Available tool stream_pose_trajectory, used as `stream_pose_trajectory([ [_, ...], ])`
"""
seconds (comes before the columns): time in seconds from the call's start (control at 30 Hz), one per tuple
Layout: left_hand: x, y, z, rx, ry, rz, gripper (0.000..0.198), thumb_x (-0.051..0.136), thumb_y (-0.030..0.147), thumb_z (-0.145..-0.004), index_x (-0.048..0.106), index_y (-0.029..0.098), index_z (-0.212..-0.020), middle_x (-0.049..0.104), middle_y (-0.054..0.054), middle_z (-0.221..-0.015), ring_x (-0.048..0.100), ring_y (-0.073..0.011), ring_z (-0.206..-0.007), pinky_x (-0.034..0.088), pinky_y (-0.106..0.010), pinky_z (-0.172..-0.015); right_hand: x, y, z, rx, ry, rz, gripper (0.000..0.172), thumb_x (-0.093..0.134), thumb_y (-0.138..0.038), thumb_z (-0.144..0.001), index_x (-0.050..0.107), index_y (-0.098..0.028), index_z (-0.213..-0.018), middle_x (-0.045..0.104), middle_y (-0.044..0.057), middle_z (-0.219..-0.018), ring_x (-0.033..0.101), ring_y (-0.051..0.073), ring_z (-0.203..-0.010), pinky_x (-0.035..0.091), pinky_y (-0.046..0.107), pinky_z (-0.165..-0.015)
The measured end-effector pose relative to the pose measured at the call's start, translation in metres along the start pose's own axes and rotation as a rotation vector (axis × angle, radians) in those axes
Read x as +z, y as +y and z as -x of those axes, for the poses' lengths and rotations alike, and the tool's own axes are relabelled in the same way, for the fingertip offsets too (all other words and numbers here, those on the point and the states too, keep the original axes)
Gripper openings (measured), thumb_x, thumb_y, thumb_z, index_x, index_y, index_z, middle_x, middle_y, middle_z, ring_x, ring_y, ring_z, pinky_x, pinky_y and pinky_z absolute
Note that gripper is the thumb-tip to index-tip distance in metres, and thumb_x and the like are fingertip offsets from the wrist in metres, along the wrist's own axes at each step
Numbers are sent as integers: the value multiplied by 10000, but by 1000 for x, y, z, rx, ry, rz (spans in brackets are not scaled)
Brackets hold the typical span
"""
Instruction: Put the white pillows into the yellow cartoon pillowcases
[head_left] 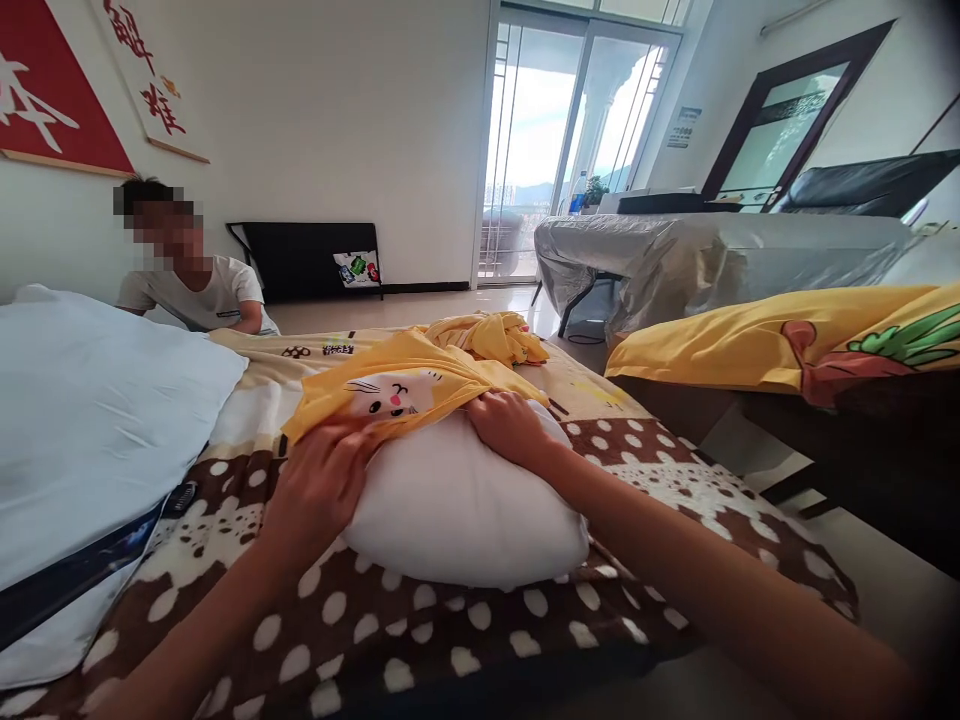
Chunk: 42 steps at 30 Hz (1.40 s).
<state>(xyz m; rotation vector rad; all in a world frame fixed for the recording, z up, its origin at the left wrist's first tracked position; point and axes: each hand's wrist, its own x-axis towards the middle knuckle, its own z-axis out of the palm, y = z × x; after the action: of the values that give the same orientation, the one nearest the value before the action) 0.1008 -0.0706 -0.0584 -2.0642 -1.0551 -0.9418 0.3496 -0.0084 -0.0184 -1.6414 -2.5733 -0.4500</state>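
A white pillow (469, 510) lies on the polka-dot blanket, its far end inside a yellow pillowcase (450, 375) printed with a cat-like face. My left hand (319, 475) grips the pillowcase's edge at the pillow's left side, fingers curled over the cloth. On the other side, my right hand (510, 425) is closed on the same edge, near the top right of the pillow. The near part of the pillow bulges out uncovered towards me. Behind it the rest of the yellow cloth lies bunched up.
A brown and cream blanket (390, 625) covers the bed. To the left lies a large white pillow-like bundle (105, 400). A person in a white shirt (217, 290) sits beyond it. At right, yellow carrot-print cloth (720, 335) drapes over dark furniture; a plastic-covered table (675, 250) stands behind.
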Motion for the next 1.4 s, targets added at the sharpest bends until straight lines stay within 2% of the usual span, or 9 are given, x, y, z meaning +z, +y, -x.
stream_pose_trajectory([
  [0.07, -1, -5, 22, -52, 87, 66, 128, 558, 98, -818, 547, 168, -924, 598, -42, -818, 588, -164, -758, 481, -272, -728, 0, 7, -2, 27, 31, -4, 297, 335, -134, -921, 622, -136, -995, 657, 146, -1016, 616, 232, -940, 441, 306, -771],
  [0.2, 6, -14, 33, -203, -87, 296, 98, 482, 194, -888, 572, 194, -927, 653, 4, -796, 613, -103, -671, 489, -182, -634, -1, 11, -3, 57, 33, -11, 287, 338, -138, -920, 613, -137, -1003, 658, 134, -1015, 619, 240, -938, 437, 312, -767],
  [0.4, 38, -18, -9, -212, -328, 239, 464, 493, 235, -848, 460, 172, -1306, 541, -136, -1281, 520, -283, -1163, 459, -434, -942, -8, -4, 5, 9, 43, -5, 283, 338, -145, -925, 597, -147, -1039, 669, 114, -961, 628, 240, -911, 423, 305, -719],
  [0.57, 53, -12, -16, -177, -121, -85, 272, 496, 199, -856, 606, 164, -1102, 645, -106, -1038, 590, -273, -958, 473, -397, -828, -6, -3, 0, 26, 74, 46, 290, 330, -161, -934, 577, -170, -1085, 673, 92, -990, 635, 234, -890, 412, 301, -675],
  [0.87, 38, -13, -35, -168, 141, -245, 137, 537, 158, -784, 633, 150, -880, 626, -61, -796, 556, -223, -731, 419, -337, -731, 5, 20, -20, 113, 140, 129, 320, 292, -163, -941, 548, -169, -1133, 670, 108, -1003, 644, 227, -841, 369, 282, -593],
  [1.1, 33, -21, -7, -120, 125, -225, 146, 564, 155, -772, 621, 158, -907, 625, -54, -835, 578, -208, -747, 430, -304, -727, 23, 34, -9, 197, 125, 176, 358, 241, -165, -955, 562, -151, -1113, 655, 138, -985, 648, 230, -810, 368, 287, -578],
  [1.23, 42, -8, 3, -422, 248, 156, 107, 536, 180, -803, 602, 189, -887, 647, -10, -813, 596, -152, -713, 439, -243, -678, 28, 34, -13, 201, 100, 159, 343, 272, -148, -946, 567, -131, -1122, 647, 163, -986, 644, 210, -845, 381, 274, -605],
  [1.33, 55, 14, -5, -734, 333, 442, 102, 508, 254, -826, 558, 195, -892, 623, -7, -789, 580, -151, -699, 444, -240, -626, 26, 36, -14, 211, 75, 142, 334, 288, -149, -946, 562, -139, -1136, 651, 158, -989, 649, 198, -834, 382, 264, -615],
  [1.4, 67, 26, -17, -802, 395, 493, 123, 458, 276, -846, 515, 191, -914, 596, -19, -797, 566, -154, -705, 455, -251, -635, 22, 37, -11, 219, 60, 133, 323, 291, -196, -962, 561, -169, -1137, 663, 132, -985, 655, 196, -817, 376, 260, -608],
])
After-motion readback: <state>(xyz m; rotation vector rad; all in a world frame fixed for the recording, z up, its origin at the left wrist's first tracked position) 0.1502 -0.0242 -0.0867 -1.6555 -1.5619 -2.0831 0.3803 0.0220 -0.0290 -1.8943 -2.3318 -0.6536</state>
